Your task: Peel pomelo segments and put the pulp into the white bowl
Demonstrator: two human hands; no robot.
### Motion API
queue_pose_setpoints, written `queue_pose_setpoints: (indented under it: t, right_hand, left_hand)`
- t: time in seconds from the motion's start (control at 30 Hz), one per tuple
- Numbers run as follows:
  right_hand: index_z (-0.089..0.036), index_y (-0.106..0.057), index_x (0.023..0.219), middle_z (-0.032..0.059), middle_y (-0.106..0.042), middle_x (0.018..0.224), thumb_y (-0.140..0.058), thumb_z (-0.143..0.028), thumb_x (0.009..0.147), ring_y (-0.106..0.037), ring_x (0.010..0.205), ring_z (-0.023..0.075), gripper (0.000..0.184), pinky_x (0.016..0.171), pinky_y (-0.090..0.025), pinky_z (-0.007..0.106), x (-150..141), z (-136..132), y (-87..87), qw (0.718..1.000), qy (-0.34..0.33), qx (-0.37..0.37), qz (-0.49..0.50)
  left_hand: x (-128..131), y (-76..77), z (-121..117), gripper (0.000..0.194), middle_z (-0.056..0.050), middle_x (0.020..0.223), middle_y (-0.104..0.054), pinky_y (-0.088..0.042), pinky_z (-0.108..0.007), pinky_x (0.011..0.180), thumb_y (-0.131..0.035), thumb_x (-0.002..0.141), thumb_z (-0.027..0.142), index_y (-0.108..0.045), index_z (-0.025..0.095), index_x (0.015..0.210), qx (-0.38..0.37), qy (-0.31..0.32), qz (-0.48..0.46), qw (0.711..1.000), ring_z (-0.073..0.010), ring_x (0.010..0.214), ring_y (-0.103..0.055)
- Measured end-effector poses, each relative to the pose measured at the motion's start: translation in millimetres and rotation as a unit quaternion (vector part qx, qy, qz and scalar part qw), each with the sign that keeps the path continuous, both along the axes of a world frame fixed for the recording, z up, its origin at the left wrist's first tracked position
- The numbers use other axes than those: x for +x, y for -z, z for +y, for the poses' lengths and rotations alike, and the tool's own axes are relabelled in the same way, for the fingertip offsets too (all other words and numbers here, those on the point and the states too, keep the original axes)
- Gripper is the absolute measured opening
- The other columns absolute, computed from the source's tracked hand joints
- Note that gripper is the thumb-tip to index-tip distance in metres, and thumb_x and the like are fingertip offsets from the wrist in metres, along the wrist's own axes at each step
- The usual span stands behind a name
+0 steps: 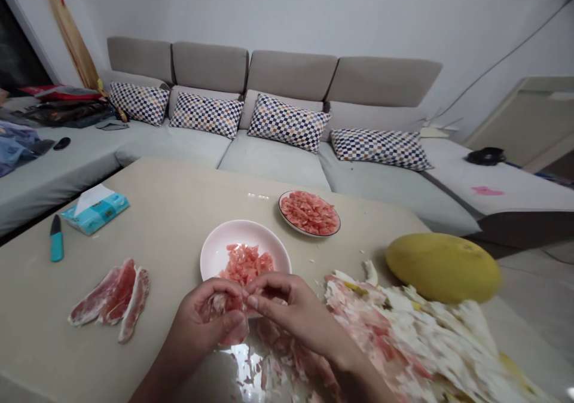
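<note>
My left hand (pixel 204 322) is closed around a pink pomelo segment (pixel 223 303) just in front of a white bowl (pixel 219 241). My right hand (pixel 293 310) pinches the same segment from the right, fingertips meeting the left hand's. The bowl holds peeled pink flesh (pixel 246 263). Behind it stands a small plate (pixel 284 200) filled with more peeled flesh. Three unpeeled segments (pixel 114 297) lie on the table to the left. A whole yellow pomelo (pixel 443 266) rests at the right.
A heap of white and pink peel scraps (pixel 417 337) covers the table at the right and front. A teal-handled knife (pixel 56 239) and a tissue pack (pixel 94 209) lie at the far left. A grey sofa with checkered cushions (pixel 287 122) runs behind the table.
</note>
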State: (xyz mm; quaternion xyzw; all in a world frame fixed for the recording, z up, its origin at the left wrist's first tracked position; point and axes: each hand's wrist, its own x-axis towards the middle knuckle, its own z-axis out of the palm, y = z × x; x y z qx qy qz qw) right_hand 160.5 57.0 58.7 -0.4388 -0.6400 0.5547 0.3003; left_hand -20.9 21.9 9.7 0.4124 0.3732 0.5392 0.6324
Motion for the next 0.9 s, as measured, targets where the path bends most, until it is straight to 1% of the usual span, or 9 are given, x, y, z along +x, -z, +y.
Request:
queue_pose_setpoints:
  t: [0.07, 0.17, 0.27, 0.37, 0.47, 0.6, 0.67, 0.77, 0.9]
  right_hand:
    - [-0.019, -0.073, 0.083, 0.004, -0.071, 0.083, -0.072, -0.037, 0.079, -0.063, 0.078, 0.0183, 0.018, 0.071, -0.049, 0.029, -1.8, 0.4, 4.3, 0.999, 0.019, -0.021, 0.033]
    - [-0.018, -0.07, 0.083, 0.0032, -0.069, 0.084, -0.075, -0.037, 0.077, -0.062, 0.076, 0.016, 0.02, 0.071, -0.048, 0.028, -2.4, 1.2, 8.7, 0.994, 0.032, -0.054, 0.087]
    - [-0.018, -0.069, 0.085, 0.0008, -0.067, 0.08, -0.08, -0.037, 0.073, -0.06, 0.072, 0.0131, 0.025, 0.067, -0.046, 0.025, -1.5, 1.1, 7.6, 0.987, -0.007, -0.101, 0.123]
    - [-0.019, -0.069, 0.087, -0.0019, -0.066, 0.075, -0.081, -0.037, 0.071, -0.058, 0.065, 0.0101, 0.027, 0.061, -0.043, 0.022, -1.2, 0.5, 4.3, 0.977, -0.04, -0.146, 0.152]
    - [-0.018, -0.068, 0.085, -0.0014, -0.067, 0.073, -0.08, -0.038, 0.073, -0.061, 0.066, 0.01, 0.026, 0.062, -0.044, 0.021, -0.9, 1.3, 5.1, 0.967, -0.051, -0.158, 0.192]
    - [-0.016, -0.064, 0.078, -0.0013, -0.066, 0.064, -0.082, -0.04, 0.071, -0.06, 0.055, 0.0094, 0.031, 0.054, -0.042, 0.02, 0.3, 4.9, 15.1, 0.961, -0.064, -0.174, 0.203]
    - [-0.015, -0.063, 0.075, -0.0014, -0.066, 0.061, -0.083, -0.041, 0.069, -0.057, 0.049, 0.0084, 0.034, 0.05, -0.041, 0.02, 0.7, 6.7, 20.0, 0.959, -0.061, -0.183, 0.209]
    - [-0.015, -0.063, 0.075, -0.0015, -0.065, 0.061, -0.081, -0.044, 0.07, -0.056, 0.048, 0.0078, 0.034, 0.05, -0.041, 0.02, 0.6, 7.6, 21.5, 0.964, -0.046, -0.168, 0.202]
    - [-0.014, -0.068, 0.077, -0.0004, -0.064, 0.067, -0.078, -0.043, 0.075, -0.057, 0.058, 0.0088, 0.03, 0.057, -0.043, 0.02, 0.1, 6.0, 15.0, 0.988, 0.014, -0.081, 0.128]
  left_hand:
    - [0.3, 1.2, 0.7, 0.023, -0.007, 0.093, -0.071, -0.045, -0.026, 0.051, -0.082, 0.068, 0.031, -0.071, 0.02, 0.085, 0.011, -0.019, 0.006, 1.0, -0.0151, 0.058, -0.06]
    - [-0.6, 1.2, 2.5, 0.025, -0.008, 0.09, -0.071, -0.046, -0.026, 0.054, -0.083, 0.066, 0.03, -0.071, 0.02, 0.085, 0.018, -0.033, 0.015, 0.999, -0.0197, 0.068, -0.064]
    - [-2.3, -0.5, 3.6, 0.029, -0.006, 0.08, -0.071, -0.046, -0.025, 0.052, -0.084, 0.064, 0.033, -0.07, 0.021, 0.086, 0.005, -0.03, 0.01, 0.999, -0.0212, 0.069, -0.065]
    - [-3.8, -1.6, 3.4, 0.03, -0.002, 0.067, -0.066, -0.044, -0.023, 0.047, -0.082, 0.067, 0.037, -0.067, 0.021, 0.088, -0.019, -0.019, -0.018, 0.999, -0.016, 0.055, -0.061]
    - [-4.3, -0.9, 2.6, 0.032, 0.004, 0.055, -0.058, -0.038, -0.019, 0.04, -0.08, 0.07, 0.039, -0.063, 0.02, 0.091, -0.044, 0.007, -0.056, 0.997, -0.0086, 0.039, -0.049]
    - [-4.4, -0.6, 2.7, 0.034, 0.008, 0.047, -0.051, -0.03, -0.015, 0.033, -0.079, 0.071, 0.041, -0.059, 0.019, 0.089, -0.056, 0.048, -0.105, 0.992, -0.0049, 0.031, -0.04]
    - [-4.5, -2.6, 3.2, 0.035, 0.008, 0.048, -0.051, -0.03, -0.014, 0.032, -0.081, 0.069, 0.041, -0.059, 0.019, 0.086, -0.064, 0.041, -0.132, 0.988, -0.0041, 0.031, -0.04]
    - [-4.8, -7.5, 3.5, 0.036, 0.005, 0.059, -0.059, -0.034, -0.013, 0.037, -0.086, 0.064, 0.035, -0.062, 0.018, 0.085, -0.086, 0.006, -0.156, 0.984, -0.0038, 0.039, -0.047]
    - [-5.7, -11.6, 3.3, 0.035, 0.002, 0.068, -0.063, -0.04, -0.013, 0.046, -0.087, 0.062, 0.03, -0.065, 0.017, 0.086, -0.1, -0.019, -0.161, 0.982, -0.0054, 0.051, -0.054]
